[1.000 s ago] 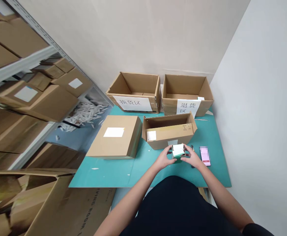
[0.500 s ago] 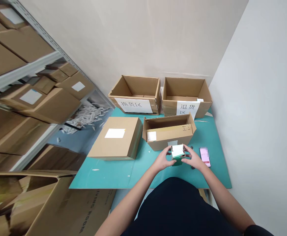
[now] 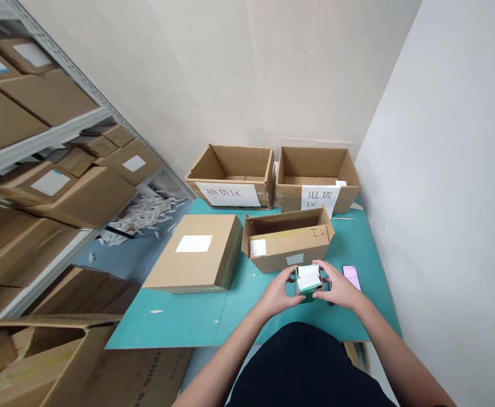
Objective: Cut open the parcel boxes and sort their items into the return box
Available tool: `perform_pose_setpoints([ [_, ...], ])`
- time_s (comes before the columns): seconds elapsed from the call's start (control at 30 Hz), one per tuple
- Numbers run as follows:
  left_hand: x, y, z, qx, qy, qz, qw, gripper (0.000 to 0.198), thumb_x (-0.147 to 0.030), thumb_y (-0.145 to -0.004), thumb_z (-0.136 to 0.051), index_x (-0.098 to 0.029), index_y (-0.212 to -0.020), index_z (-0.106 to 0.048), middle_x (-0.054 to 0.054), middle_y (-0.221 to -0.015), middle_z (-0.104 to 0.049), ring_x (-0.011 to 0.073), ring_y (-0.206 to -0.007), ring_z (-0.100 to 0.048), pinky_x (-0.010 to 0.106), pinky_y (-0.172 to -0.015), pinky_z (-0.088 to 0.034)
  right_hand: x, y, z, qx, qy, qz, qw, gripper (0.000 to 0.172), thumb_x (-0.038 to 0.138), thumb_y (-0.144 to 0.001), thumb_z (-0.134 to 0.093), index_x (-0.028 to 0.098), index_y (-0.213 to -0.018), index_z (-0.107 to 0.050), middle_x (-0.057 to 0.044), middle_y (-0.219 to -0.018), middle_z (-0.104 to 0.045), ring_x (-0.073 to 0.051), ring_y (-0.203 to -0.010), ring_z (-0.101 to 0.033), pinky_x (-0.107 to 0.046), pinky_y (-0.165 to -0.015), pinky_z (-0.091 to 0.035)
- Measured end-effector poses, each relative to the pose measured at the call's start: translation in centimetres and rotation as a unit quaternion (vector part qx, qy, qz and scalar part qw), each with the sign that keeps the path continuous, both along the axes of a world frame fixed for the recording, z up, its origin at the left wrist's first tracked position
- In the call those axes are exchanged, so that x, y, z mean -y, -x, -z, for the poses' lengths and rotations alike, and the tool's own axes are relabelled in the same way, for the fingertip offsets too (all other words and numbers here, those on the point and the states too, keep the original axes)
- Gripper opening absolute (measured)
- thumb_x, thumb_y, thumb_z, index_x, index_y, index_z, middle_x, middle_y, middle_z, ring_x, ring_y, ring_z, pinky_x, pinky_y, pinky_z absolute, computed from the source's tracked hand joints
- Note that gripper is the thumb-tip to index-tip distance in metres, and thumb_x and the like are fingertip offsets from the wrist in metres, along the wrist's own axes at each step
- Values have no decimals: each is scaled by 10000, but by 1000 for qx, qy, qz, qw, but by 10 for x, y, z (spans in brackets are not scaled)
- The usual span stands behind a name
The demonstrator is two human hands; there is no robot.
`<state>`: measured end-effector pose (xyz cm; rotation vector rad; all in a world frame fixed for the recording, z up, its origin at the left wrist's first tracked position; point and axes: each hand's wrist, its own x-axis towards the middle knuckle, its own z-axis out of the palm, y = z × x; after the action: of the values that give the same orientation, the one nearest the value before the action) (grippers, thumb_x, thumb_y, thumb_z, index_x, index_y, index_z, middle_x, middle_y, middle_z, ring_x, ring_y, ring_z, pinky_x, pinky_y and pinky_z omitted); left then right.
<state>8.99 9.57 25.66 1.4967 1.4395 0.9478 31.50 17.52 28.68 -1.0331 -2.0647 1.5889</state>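
Between my two hands is a small green-and-white box (image 3: 309, 280), held above the front of the table. Its top shows white flaps or paper; what is inside I cannot make out. My left hand (image 3: 280, 291) grips the left side, thumb toward me and fingers behind. On the right side, my right hand (image 3: 335, 284) grips it the same way. Just beyond the hands stands a narrow cardboard carton (image 3: 290, 257) with its top open and another brown box inside. A phone (image 3: 351, 277) lies right of my right hand. A dark object under that hand is mostly hidden.
Two open cartons with paper signs, a left one (image 3: 268, 192) and a right one (image 3: 287, 198), stand at the back of the green table (image 3: 188, 316). A flat closed carton (image 3: 209, 265) lies at left. Shelves (image 3: 48, 141) of boxes flank the left; a wall (image 3: 442, 169) rises at right.
The view has tilted up slightly, so the table sits lower in the picture. Both hands still hold the small box, and its white top looks slightly shifted.
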Motion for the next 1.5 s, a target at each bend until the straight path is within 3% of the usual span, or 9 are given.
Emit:
perform_pose_setpoints([
  [0.17, -9, 3, -30, -14, -24, -2, 1000, 785, -267, -665, -782, -267, -1400, -505, 91, -1403, -591, 312, -1206, -604, 469, -992, -546, -7, 2, -31, -3, 10, 3, 1000, 785, 247, -709, -818, 327, -1415, -483, -80, -1431, -545, -296, -1247, -588, -458, -1030, -526],
  [0.53, -50, 9, -102, 1, -81, -22, 996, 855, -391, -742, -796, -340, -1505, -415, 77, -1503, -513, 299, -1174, -630, 516, -1037, -526, -54, 7, -120, -8, -90, 5, 996, 726, 287, -740, -807, 318, -1401, -508, -76, -1373, -590, -289, -1164, -641, -445, -951, -588],
  [0.73, -103, 15, -136, 7, -177, -20, 984, 870, -451, -789, -778, -337, -1543, -359, 85, -1513, -502, 338, -1301, -555, 522, -1061, -509, -106, 14, -165, -39, -179, -4, 983, 648, 316, -765, -794, 305, -1359, -534, -69, -1303, -609, -287, -1198, -625, -423, -894, -620],
  [0.9, -175, 21, -157, 50, -226, 1, 973, 813, -438, -847, -731, -339, -1549, -334, 79, -1546, -461, 326, -1359, -507, 526, -1076, -493, -177, 26, -191, -58, -222, -25, 973, 646, 373, -793, -783, 251, -1365, -509, -70, -1265, -611, -258, -1114, -670, -429, -877, -619],
  [1.07, -261, 25, -159, 94, -242, -6, 966, 751, -358, -868, -712, -312, -1532, -365, 81, -1534, -467, 336, -1418, -433, 534, -1084, -483, -266, 40, -188, -70, -269, -17, 960, 665, 367, -779, -793, 194, -1348, -496, -100, -1290, -585, -298, -1222, -601, -430, -883, -591],
  [1.23, -343, 32, -140, 70, -239, -39, 968, 660, -218, -882, -656, -286, -1497, -426, 89, -1456, -545, 290, -1319, -541, 516, -1078, -490, -341, 51, -168, -60, -291, 14, 955, 649, 285, -752, -786, 172, -1318, -490, -114, -1298, -572, -307, -1252, -545, -496, -945, -533],
  [1.37, -395, 36, -118, 94, -190, -23, 977, 642, -147, -870, -628, -188, -1481, -434, 142, -1380, -607, 264, -1247, -604, 506, -1099, -464, -385, 60, -138, -29, -285, 44, 957, 627, 200, -706, -775, 170, -1267, -496, -114, -1239, -607, -278, -1167, -582, -462, -933, -536],
  [1.5, -417, 33, -96, 77, -99, -24, 992, 638, -99, -865, -589, -110, -1478, -412, 187, -1378, -609, 272, -1229, -621, 503, -1081, -471, -419, 66, -93, 21, -280, 78, 957, 623, 188, -686, -767, 150, -1243, -492, -99, -1157, -640, -242, -1035, -625, -439, -939, -514],
])
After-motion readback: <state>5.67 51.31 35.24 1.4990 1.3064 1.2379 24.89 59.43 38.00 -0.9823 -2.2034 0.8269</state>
